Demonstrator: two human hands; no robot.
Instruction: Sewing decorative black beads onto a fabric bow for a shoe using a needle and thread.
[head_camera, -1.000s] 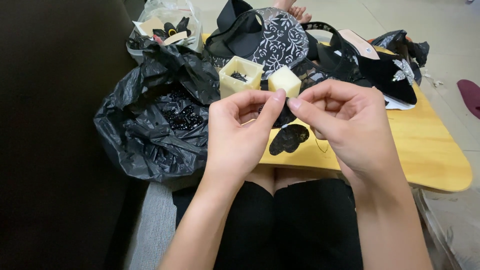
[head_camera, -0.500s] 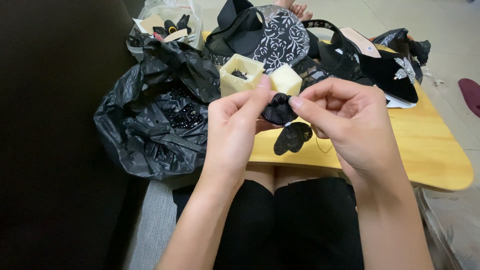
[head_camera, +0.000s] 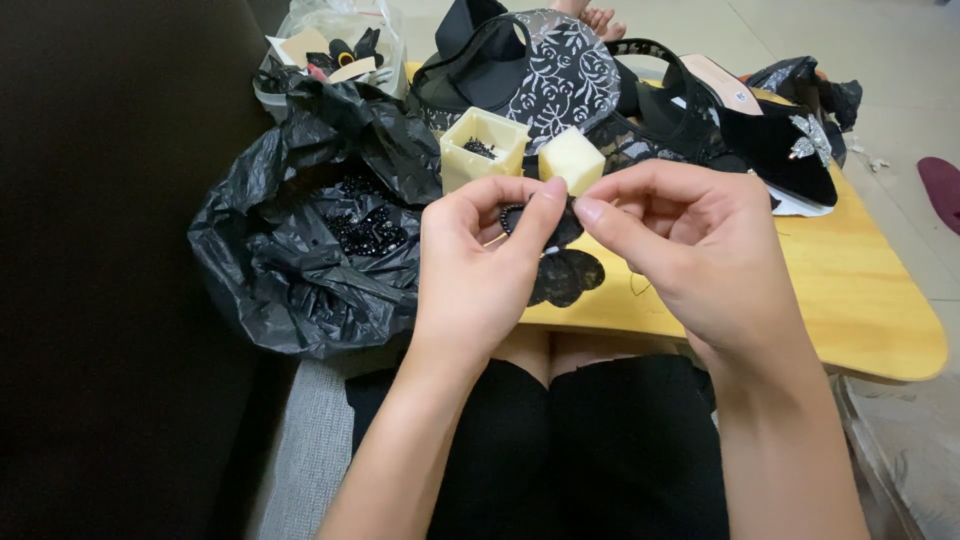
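Over yellow tray (head_camera: 860, 300) | both hands' grip pinching black fabric piece (head_camera: 560, 228) | black bag (head_camera: 300, 250) left

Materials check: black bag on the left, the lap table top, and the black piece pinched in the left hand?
Black bag: thin plastic film, going by its glossy, sharp crinkles. Table top: looks like wood or wood laminate, smooth with a yellow satin sheen and rounded edge. Black piece in the left hand: probably fabric, matte, with a row of small shiny beads along its edge; right hand pinches beside it.

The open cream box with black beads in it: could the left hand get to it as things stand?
Probably yes. The cream box stands just beyond the left hand with nothing between, though that hand is pinching a black fabric piece.
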